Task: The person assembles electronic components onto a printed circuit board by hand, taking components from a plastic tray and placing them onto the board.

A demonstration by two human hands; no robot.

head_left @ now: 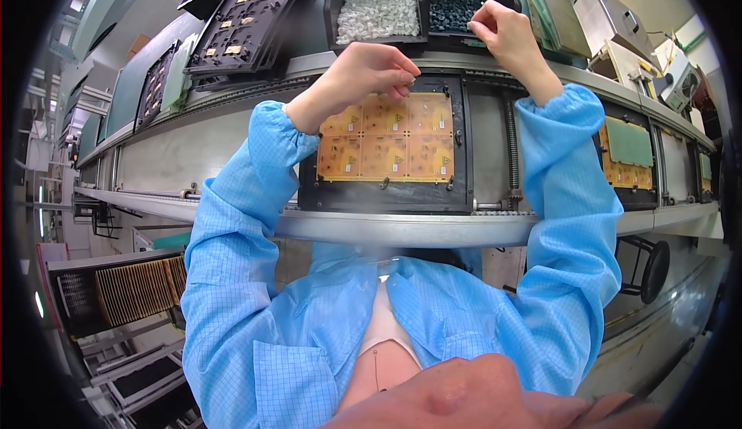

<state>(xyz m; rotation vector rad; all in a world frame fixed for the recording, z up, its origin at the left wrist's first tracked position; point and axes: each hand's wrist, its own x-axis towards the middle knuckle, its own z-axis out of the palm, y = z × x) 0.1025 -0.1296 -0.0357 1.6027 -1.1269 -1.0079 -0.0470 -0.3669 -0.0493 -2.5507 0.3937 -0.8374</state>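
Note:
My left hand (369, 72) hovers over the top edge of an amber circuit board panel (363, 157), its fingertips drawn together. Whatever they hold, if anything, is too small to name. The panel lies flat in a black carrier frame (309, 193) and is divided into several boards. At the front edge of a black bin of small dark parts (456, 0), my right hand (506, 35) has thumb and fingers pinched; any part between them cannot be made out. Left of it stands a bin of small white parts (379, 10), which neither hand touches.
A metal conveyor rail (410, 230) runs along my front. Black trays with small components (247, 23) are propped at the back left. Green sheets (553, 15) stand at the back right. Farther right, another carrier holds a panel under a green sheet (630, 144).

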